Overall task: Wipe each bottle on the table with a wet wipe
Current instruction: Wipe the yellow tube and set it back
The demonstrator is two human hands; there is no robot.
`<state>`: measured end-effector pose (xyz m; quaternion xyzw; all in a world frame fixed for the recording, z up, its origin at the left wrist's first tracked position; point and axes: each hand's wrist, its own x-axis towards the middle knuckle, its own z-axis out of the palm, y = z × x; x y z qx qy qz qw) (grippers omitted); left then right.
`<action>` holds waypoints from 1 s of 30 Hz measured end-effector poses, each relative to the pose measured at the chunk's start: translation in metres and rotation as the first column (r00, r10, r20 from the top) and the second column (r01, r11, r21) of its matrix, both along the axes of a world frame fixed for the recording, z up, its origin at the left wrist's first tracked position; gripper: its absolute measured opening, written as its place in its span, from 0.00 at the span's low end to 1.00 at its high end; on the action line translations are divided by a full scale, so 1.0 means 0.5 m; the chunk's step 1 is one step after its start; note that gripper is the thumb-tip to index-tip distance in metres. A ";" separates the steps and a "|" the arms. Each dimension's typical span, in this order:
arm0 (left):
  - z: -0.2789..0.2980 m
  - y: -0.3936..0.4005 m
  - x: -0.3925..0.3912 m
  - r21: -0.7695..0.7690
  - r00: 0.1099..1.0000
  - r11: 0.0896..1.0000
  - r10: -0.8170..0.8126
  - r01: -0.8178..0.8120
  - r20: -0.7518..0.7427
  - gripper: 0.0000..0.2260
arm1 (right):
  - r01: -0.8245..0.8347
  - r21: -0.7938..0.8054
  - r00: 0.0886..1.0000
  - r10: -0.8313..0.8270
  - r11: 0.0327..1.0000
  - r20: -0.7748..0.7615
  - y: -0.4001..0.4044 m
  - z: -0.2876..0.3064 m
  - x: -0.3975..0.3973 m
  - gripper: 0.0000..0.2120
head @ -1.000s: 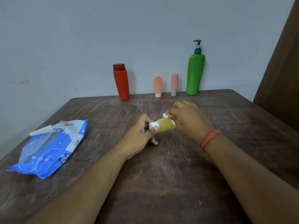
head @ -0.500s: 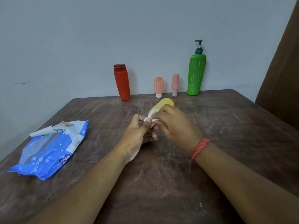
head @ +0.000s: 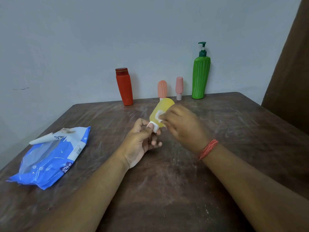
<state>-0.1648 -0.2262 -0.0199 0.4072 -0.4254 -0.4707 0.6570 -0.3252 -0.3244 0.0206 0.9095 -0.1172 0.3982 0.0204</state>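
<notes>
Here, from the head view, we count five bottles in all. Four stand upright in a row along the far edge of the table (head: 217, 164), against the wall: a red bottle (head: 124, 87) at the left of the row, a peach bottle (head: 162, 88), a pink bottle (head: 179, 87), and a tall green pump bottle (head: 201, 76) at the right. The fifth, a yellow bottle (head: 161, 113), is lifted above the middle of the table, tilted with its white cap down and toward us. Our left hand (head: 140, 143) pinches that cap between thumb and fingers. Our right hand (head: 182, 126) has its fingers curled around a small white wet wipe (head: 159, 115) and presses it on the yellow bottle's side. We see one wipe in hand and one blue wipes pack (head: 50, 158) lying near the left edge, its flap open.

The near half of the table carries only our two forearms, and the right side, out to its edge, is bare wood. A red thread band (head: 208, 149) circles the right wrist.

The table top is dark brown wood, scuffed with pale streaks. Behind it is a plain grey-blue wall, and a brown panel rises at the far right.
</notes>
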 end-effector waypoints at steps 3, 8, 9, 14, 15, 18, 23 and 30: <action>0.000 -0.001 -0.004 0.029 0.996 0.999 -0.046 0.044 0.072 0.09 | 0.143 0.130 0.969 -0.165 0.981 0.183 -0.038 0.001 -0.024 0.07; -0.006 -0.004 -0.003 0.038 0.999 0.999 -0.015 0.013 0.037 0.09 | 0.018 0.096 0.994 -0.027 0.995 0.101 -0.007 -0.020 -0.004 0.07; -0.007 -0.004 -0.001 0.037 1.000 0.999 -0.011 0.010 0.023 0.08 | -0.021 0.051 0.999 0.019 0.998 0.032 0.001 -0.021 0.002 0.07; -0.002 -0.004 -0.004 0.061 0.990 0.997 -0.060 0.052 0.131 0.09 | 0.142 0.094 0.975 -0.155 0.985 0.157 -0.047 0.002 -0.016 0.07; -0.003 -0.004 -0.007 0.065 0.986 0.997 -0.060 0.051 0.154 0.09 | 0.184 0.147 0.963 -0.208 0.972 0.171 -0.055 0.003 -0.025 0.07; -0.004 -0.003 -0.010 0.072 0.985 0.997 -0.045 0.033 0.167 0.06 | 0.165 0.169 0.966 -0.194 0.972 0.169 -0.049 -0.006 -0.029 0.07; -0.001 -0.004 -0.007 0.069 0.999 0.997 0.027 -0.029 0.025 0.04 | -0.099 0.039 0.992 0.102 0.994 -0.080 -0.001 -0.020 0.010 0.07; -0.002 -0.003 -0.012 0.068 0.993 0.998 -0.002 -0.006 0.115 0.06 | 0.104 0.110 0.981 -0.120 0.989 0.153 -0.037 -0.013 -0.013 0.06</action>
